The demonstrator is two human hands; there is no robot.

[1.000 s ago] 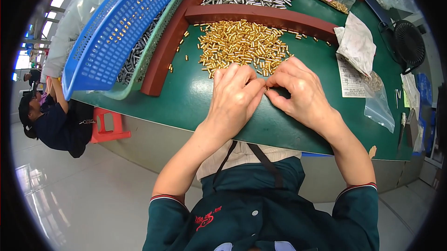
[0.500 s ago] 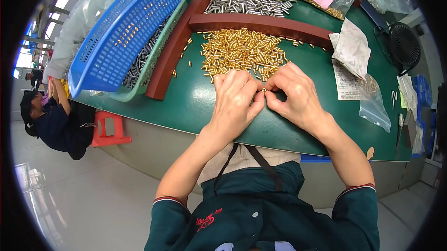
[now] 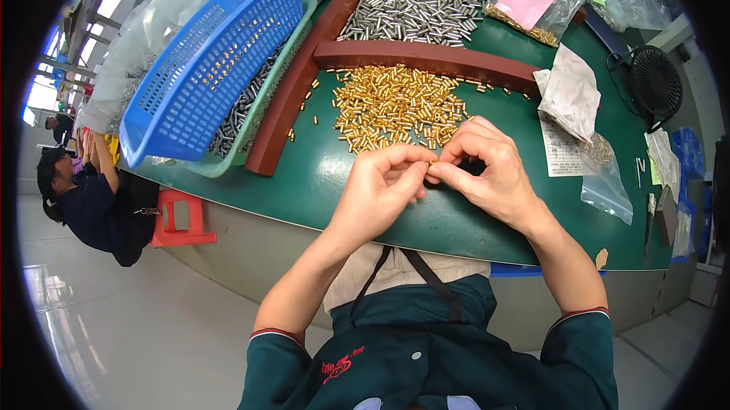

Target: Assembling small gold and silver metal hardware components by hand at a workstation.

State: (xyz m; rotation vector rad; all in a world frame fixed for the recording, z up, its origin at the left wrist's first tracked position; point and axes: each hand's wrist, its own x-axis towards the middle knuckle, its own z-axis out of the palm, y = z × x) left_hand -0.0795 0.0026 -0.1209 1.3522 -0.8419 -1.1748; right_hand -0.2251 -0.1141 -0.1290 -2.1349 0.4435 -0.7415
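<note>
My left hand (image 3: 380, 191) and my right hand (image 3: 493, 174) meet at the near side of a pile of small brass-coloured metal sleeves (image 3: 395, 102). Between the thumb and forefinger tips of both hands is a small brass-coloured sleeve (image 3: 433, 162), mostly covered by the fingers. The other fingers of my left hand are curled under, and those of my right hand are bent in. Loose sleeves lie just beyond my fingertips on the green tabletop (image 3: 319, 189).
Dark red wooden bars (image 3: 426, 56) fence the pile from silver metal pins (image 3: 418, 11). A blue basket (image 3: 205, 75) leans in a green basket (image 3: 251, 125) of dark pieces at left. At right are a cloth (image 3: 569, 94), a plastic bag (image 3: 607, 189) and a fan (image 3: 655, 87). Another person (image 3: 84, 201) sits far left.
My left hand has turned and its fingers have curled in. The sleeve, seen end-on before, is now mostly hidden by fingertips. The whole scene sits slightly lower in the view.
</note>
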